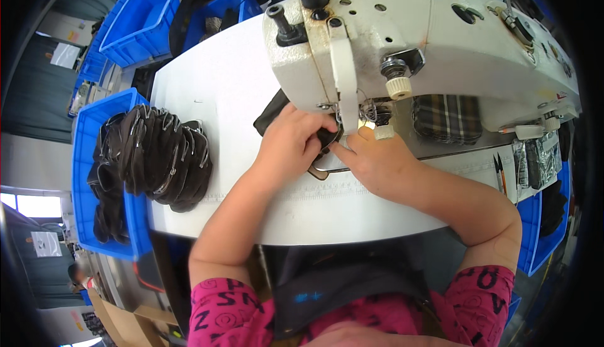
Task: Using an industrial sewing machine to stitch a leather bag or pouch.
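A dark fabric piece (270, 113) with a zipper lies under the head of a white sewing machine (302, 64). My left hand (290, 140) has its fingers bent and closed on this piece, just left of the needle area. Close to the needle, my right hand (380, 163) is closed too, thumb and fingertips at the piece's right edge. The machine's front parts partly cover these fingertips. A light-brown edge shows below the piece, between my hands. The needle tip itself is hidden.
On the table's left lies a pile of dark zippered pieces (167, 155), beside a blue crate (82, 177). A stack of plaid fabric pieces (447, 119) sits under the machine arm. Pens (500, 174) and plastic packets (538, 161) are at the right, above another blue crate (535, 234).
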Available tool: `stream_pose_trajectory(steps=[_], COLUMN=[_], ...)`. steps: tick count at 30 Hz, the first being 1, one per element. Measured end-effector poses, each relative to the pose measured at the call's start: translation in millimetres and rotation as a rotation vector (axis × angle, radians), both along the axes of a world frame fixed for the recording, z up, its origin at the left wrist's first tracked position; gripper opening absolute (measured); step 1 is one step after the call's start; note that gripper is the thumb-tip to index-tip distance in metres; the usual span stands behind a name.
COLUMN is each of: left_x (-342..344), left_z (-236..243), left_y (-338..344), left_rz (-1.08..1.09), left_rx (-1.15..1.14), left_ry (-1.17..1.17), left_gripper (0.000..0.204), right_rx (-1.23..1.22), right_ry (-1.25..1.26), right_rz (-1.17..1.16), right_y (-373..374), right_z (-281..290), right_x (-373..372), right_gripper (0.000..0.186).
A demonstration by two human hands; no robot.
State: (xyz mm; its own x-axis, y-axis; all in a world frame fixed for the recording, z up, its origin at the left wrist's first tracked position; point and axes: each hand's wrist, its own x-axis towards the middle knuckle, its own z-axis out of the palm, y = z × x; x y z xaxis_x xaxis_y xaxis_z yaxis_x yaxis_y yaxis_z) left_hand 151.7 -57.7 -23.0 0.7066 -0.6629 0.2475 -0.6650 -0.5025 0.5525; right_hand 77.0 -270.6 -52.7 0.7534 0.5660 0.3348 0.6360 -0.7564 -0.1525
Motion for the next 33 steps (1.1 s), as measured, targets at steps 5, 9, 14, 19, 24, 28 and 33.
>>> stream_pose_trajectory(steps=[5,9,14,19,24,28,33], left_x=[-13,-20,-1,-17,-20,-15,-2], left_z=[17,15,0,2,1,-7,-13], left_y=[2,-3,12,-13,-23,-19,-17], left_rz=[-0.033,0.015,-0.070,0.038,0.112,0.067,0.004], left_rx=[0.224,0.258,0.076,0.163,0.200,0.186,0.109], left_ry=[-0.164,-0.147,0.084,-0.180,-0.402,-0.495,-0.397], left_gripper=[0.013,0.012,0.014,0.020,0.018,0.023,0.018], right_rx=[-0.017,0.015,-0.007,-0.005,-0.025,-0.025,0.009], right_ry=[0.058,0.007,-0.027,-0.016,0.027,0.011,-0.018], right_rz=[0.016,0.014,0.034,0.039,0.041,0.024,0.030], right_y=[0,-2,-2,-2,-1,0,1], right_z=[0,1,-1,-1,0,4,1], right_x=[-2,-2,-2,-2,-2,-2,-2], right_gripper=[0.023,0.017,0.032,0.038,0.032,0.025,0.022])
